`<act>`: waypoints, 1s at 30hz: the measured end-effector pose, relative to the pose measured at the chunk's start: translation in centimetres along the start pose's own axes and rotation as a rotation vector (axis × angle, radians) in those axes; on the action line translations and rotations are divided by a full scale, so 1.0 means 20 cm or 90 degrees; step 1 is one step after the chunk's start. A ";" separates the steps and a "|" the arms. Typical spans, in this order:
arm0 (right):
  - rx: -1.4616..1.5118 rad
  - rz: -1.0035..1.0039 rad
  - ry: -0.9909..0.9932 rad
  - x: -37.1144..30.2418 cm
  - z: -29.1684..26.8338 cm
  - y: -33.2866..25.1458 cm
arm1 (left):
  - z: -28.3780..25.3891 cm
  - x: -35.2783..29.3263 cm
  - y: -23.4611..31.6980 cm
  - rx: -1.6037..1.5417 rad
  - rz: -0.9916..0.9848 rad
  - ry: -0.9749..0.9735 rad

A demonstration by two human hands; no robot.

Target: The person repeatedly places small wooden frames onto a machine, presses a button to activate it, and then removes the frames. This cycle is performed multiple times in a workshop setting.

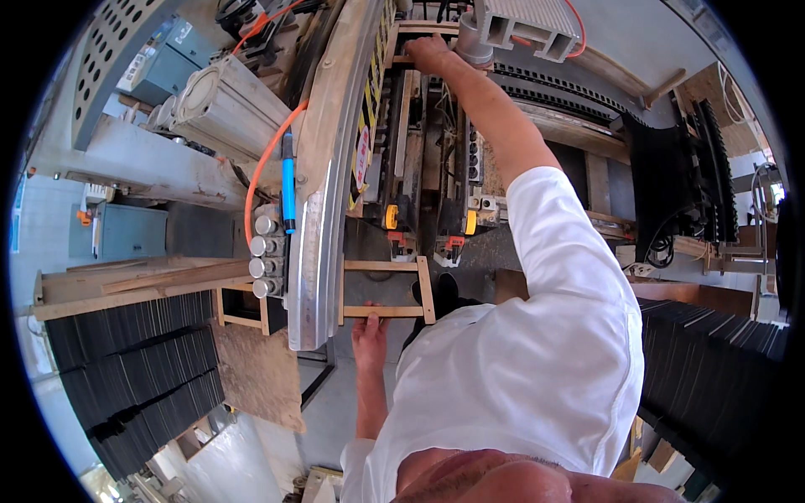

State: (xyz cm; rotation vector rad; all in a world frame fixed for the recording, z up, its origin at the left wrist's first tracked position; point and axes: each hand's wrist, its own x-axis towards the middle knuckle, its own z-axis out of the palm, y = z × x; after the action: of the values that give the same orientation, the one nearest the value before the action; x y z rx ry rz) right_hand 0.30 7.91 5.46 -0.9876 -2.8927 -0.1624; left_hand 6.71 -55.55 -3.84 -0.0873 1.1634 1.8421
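My left hand (370, 329) grips the near rail of a pale wooden frame (398, 312), its thumb and fingers closed on the wood. The frame sits level at the near end of a machine, its left part passing behind a metal beam. My right arm stretches far across the machine. At its far end, my right hand (429, 55) is closed at the edge of a second wooden frame (425, 28); the fingertips are partly hidden. Two long machine rails (409, 142) run between the frames, with yellow knobs (392, 217) at their near ends.
The long metal beam (316, 251) with striped tape stands left of the rails. Round silver buttons (264, 246) and a blue pen-like tool (288, 184) are on its side. An orange hose (259, 172) curves nearby. Stacks of dark panels (138, 377) stand left and right.
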 end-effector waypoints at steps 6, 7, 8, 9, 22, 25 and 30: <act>0.067 -0.020 0.068 0.04 0.08 0.03 | -0.03 0.05 -0.07 0.010 -0.015 0.035; 0.084 -0.019 0.044 0.05 0.08 0.02 | -0.04 0.05 -0.09 0.006 -0.018 0.032; 0.061 -0.030 0.062 0.06 0.11 0.03 | -0.04 0.06 -0.09 0.007 -0.020 0.030; 0.037 -0.041 0.081 0.07 0.14 0.04 | -0.04 0.08 -0.10 0.007 -0.022 0.027; -0.116 -0.094 0.052 0.00 -0.04 -0.02 | -0.05 0.13 -0.20 0.030 -0.016 0.096; -0.137 -0.096 0.087 -0.02 -0.06 -0.03 | -0.08 0.11 -0.23 0.025 0.008 0.098; -0.164 -0.088 0.154 -0.06 -0.08 -0.05 | -0.09 0.09 -0.26 0.008 0.010 0.125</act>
State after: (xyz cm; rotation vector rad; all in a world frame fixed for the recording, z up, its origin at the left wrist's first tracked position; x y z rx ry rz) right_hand 0.71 6.17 6.92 -0.7374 -2.7584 -0.6304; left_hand 8.78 -54.97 -9.30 -0.2580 1.3133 1.8725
